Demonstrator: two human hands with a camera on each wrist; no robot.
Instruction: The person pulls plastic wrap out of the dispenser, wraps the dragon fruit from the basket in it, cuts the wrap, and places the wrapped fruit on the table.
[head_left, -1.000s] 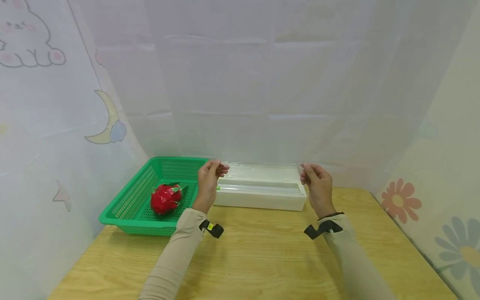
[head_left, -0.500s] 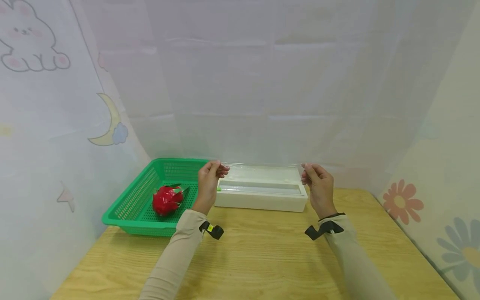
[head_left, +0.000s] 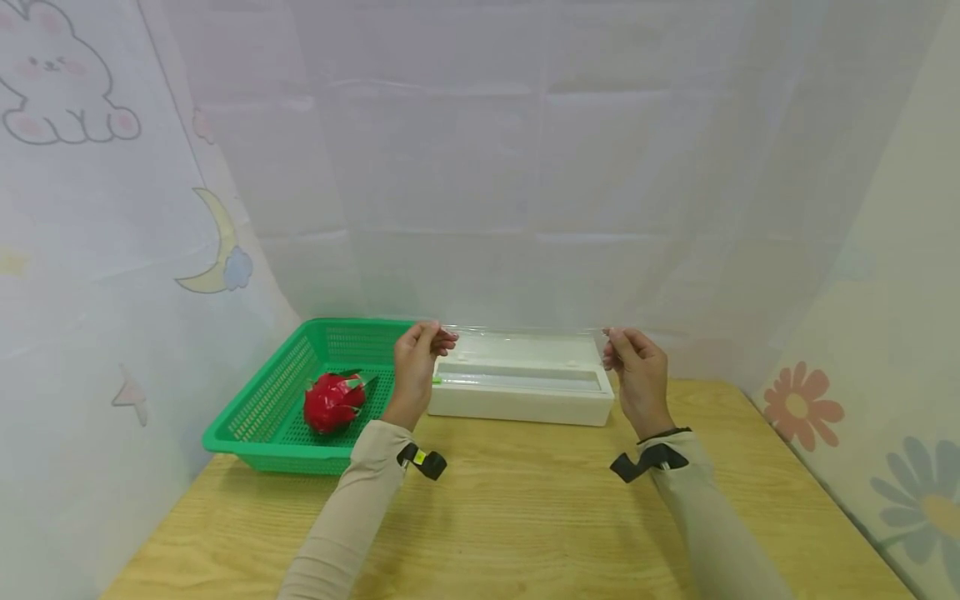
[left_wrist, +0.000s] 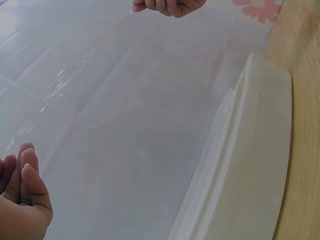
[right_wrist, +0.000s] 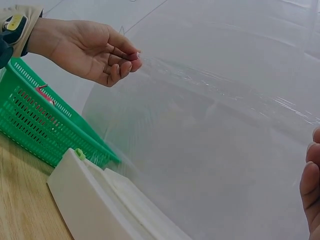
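A sheet of clear cling film is stretched between my two hands, above a white cling film dispenser on the table. My left hand pinches the film's left corner between thumb and fingers. At the opposite corner, my right hand has the same kind of pinch. Shiny creases run along the film's upper edge in both wrist views. The dispenser's lid stands raised at the back, and a long slot with a clear strip shows along its top. A small green tab sits at its left end.
Left of the dispenser, a green plastic basket holds a red dragon fruit. My left hand overlaps the basket's right side in the head view. Behind the wooden table hangs a pale sheet, with printed side walls left and right.
Both hands keep their pinch on the cling film at nearly the same height and spacing. The head view has shifted very slightly.
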